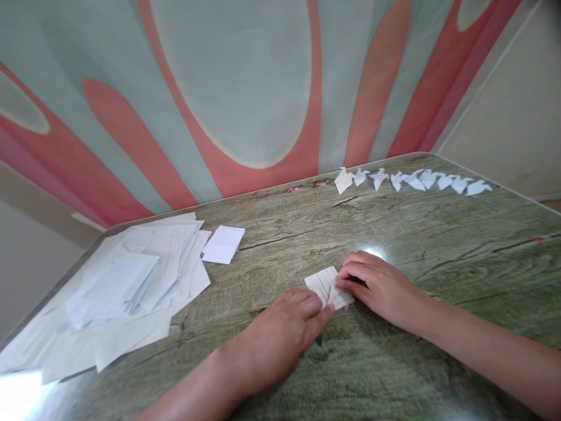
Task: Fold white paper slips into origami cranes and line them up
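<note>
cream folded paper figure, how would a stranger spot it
On the greenish wood-grain table, a row of small folded paper figures lies along the far edge, to the right. The cream folded paper figure is leftmost, yellower than its white neighbours.

Head camera, single view: worn by person, facing forward and down over wood-grain table [438, 234]. Left hand [284, 327] and right hand [381, 286] near, lower frame; patterned wall panel [232, 88] farther off, across top. Far table edge [272, 188] slanting upward to right.
</note>
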### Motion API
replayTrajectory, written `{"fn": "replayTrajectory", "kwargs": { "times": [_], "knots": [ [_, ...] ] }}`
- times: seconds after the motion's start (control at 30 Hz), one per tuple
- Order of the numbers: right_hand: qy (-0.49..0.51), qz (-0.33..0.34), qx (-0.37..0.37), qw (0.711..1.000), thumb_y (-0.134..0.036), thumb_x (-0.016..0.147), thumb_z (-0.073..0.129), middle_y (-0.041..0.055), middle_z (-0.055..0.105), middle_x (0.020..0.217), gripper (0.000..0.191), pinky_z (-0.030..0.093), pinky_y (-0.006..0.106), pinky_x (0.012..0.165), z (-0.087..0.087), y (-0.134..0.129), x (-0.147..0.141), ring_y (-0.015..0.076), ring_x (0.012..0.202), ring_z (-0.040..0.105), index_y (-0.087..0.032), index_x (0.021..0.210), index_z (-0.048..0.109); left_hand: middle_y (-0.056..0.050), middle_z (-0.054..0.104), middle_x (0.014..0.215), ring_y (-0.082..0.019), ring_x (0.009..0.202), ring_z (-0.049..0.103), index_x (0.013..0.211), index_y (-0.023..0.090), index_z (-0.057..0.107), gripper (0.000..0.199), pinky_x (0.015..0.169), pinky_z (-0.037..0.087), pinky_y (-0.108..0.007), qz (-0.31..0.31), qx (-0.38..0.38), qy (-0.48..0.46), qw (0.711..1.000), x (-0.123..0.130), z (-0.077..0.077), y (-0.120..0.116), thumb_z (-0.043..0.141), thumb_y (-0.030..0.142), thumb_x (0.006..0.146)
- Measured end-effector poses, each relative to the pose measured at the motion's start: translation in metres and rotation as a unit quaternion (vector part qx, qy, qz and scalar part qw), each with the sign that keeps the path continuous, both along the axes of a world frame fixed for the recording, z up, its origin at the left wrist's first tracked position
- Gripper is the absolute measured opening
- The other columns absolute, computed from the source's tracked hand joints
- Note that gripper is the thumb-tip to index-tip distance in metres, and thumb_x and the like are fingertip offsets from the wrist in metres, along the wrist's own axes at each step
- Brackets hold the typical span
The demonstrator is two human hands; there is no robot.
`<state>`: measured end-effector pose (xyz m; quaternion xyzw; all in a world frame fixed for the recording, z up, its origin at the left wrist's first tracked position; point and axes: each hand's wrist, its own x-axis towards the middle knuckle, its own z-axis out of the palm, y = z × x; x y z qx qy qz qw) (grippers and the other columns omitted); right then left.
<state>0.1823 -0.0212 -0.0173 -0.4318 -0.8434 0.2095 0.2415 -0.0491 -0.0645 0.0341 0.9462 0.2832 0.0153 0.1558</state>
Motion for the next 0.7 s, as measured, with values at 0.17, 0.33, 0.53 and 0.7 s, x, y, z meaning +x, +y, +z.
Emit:
{"fn": "replayTrajectory", "kwargs": {
  "times": [0.17,0.33,0.53,0.7],
  "knots": [
    [-0.018,-0.007,-0.034,0.999,-0.025,0.09,0.06,0.0014,0.062,0.077,0.016,0.041,0.03,0.069,0.006,0.005,-0.002,0.0176,0.077,0.056,-0.021,0.076,0.068,-0.012,0.061,0.115,-0.024,0.113,0.054,0.136,0.015,0.042,0.04,0.102,0.042,-0.041,0.003,-0.013,0.015,1.0,0.0,0.001,0.001,0.036,0.015,0.097],
    [-0.038,0.003,-0.086,0.996,-0.024,0.085,0.065,-0.0008,0.063,0.072,0.015,0.039,0.027,0.065,0.013,0.016,-0.005,0.0164,0.074,0.059,-0.023,0.07,0.068,-0.012,0.061,0.114,-0.025,0.113,0.053,0.134,0.015,0.045,0.04,0.102,0.042,-0.041,0.003,-0.017,0.002,1.0,0.0,0.0,0.001,0.042,0.012,0.094],
    [-0.057,-0.002,-0.078,0.995,-0.027,0.087,0.061,-0.0011,0.061,0.072,0.018,0.038,0.027,0.065,0.012,0.018,-0.005,0.0166,0.075,0.058,-0.023,0.071,0.067,-0.011,0.062,0.11,-0.023,0.106,0.056,0.13,0.014,0.05,0.035,0.101,0.043,-0.039,0.011,-0.015,-0.008,1.0,0.0,0.001,0.0,0.038,0.014,0.097],
    [-0.075,0.001,-0.071,0.995,-0.027,0.089,0.06,-0.0005,0.062,0.073,0.019,0.038,0.028,0.067,0.013,0.017,-0.006,0.0172,0.076,0.058,-0.022,0.072,0.067,-0.011,0.063,0.107,-0.023,0.103,0.057,0.126,0.013,0.053,0.033,0.099,0.044,-0.039,0.015,-0.021,-0.025,0.999,0.001,0.001,0.0,0.037,0.015,0.097]
  ]
}}
